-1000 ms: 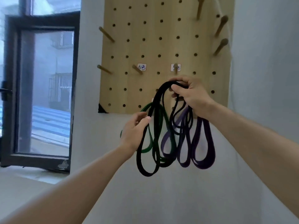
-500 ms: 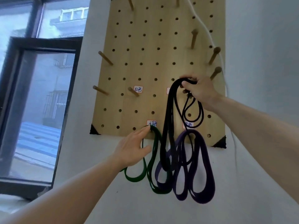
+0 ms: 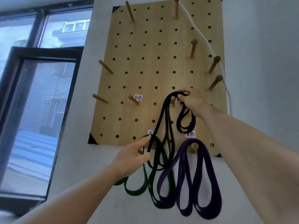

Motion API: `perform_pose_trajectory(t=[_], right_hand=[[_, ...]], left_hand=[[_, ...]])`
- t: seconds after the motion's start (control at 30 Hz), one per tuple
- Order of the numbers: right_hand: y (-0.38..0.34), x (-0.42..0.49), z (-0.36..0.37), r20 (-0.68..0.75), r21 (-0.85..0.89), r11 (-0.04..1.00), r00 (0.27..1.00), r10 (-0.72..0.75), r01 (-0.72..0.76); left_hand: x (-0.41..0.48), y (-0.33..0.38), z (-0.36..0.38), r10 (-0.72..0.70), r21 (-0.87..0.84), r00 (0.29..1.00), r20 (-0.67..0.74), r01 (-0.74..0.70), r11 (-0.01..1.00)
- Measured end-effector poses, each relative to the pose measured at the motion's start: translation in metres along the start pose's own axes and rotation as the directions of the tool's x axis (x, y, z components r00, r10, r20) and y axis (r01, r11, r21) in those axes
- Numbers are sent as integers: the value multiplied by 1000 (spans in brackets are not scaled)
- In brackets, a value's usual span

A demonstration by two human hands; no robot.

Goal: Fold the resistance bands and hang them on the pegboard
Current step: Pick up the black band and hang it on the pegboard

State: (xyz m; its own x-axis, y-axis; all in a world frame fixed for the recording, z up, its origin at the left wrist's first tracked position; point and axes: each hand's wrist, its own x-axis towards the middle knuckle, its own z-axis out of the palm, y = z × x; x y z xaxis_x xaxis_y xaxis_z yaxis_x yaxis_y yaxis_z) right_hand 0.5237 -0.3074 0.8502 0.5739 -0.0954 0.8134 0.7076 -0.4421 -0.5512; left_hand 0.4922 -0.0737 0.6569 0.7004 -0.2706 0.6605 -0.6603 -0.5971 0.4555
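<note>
A wooden pegboard (image 3: 145, 65) hangs on the white wall, studded with wooden pegs. My right hand (image 3: 193, 101) grips the top of a folded black band (image 3: 159, 125) right at a labelled peg (image 3: 172, 99) in the board's lower middle. The black loops hang down from there. My left hand (image 3: 132, 155) is lower, fingers extended, touching the black band's long loops by the board's bottom edge. A green band (image 3: 137, 189) hangs from a lower peg behind my left hand. A purple band (image 3: 200, 183) hangs folded from the peg (image 3: 193, 147) at lower right.
A white cord (image 3: 208, 46) runs down the board's right side over the pegs there. A dark-framed window (image 3: 40, 110) stands open to the left. Bare pegs stick out along the board's left and top. White labels with blue writing mark several pegs.
The view tilted up and moved closer to the board. My right hand carried the black band's top up to the labelled peg. My left hand let the loops slide and now touches them lower down.
</note>
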Motion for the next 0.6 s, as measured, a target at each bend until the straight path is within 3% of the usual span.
perform_pose_trajectory(t=[0.2,0.4,0.6], right_hand=[[25,-11,10,-40,87,988,990,134,-130],[35,-19,-12,90,-320,940,984,152,-116],[29,-24,-5,84,-286,956,992,99,-71]], left_hand=[[3,-3,1,-15,-5,1000,3,15,1000],[4,0,-1,-42,14,999,4,42,999],[2,5,0,-66,-20,998,16,67,998]])
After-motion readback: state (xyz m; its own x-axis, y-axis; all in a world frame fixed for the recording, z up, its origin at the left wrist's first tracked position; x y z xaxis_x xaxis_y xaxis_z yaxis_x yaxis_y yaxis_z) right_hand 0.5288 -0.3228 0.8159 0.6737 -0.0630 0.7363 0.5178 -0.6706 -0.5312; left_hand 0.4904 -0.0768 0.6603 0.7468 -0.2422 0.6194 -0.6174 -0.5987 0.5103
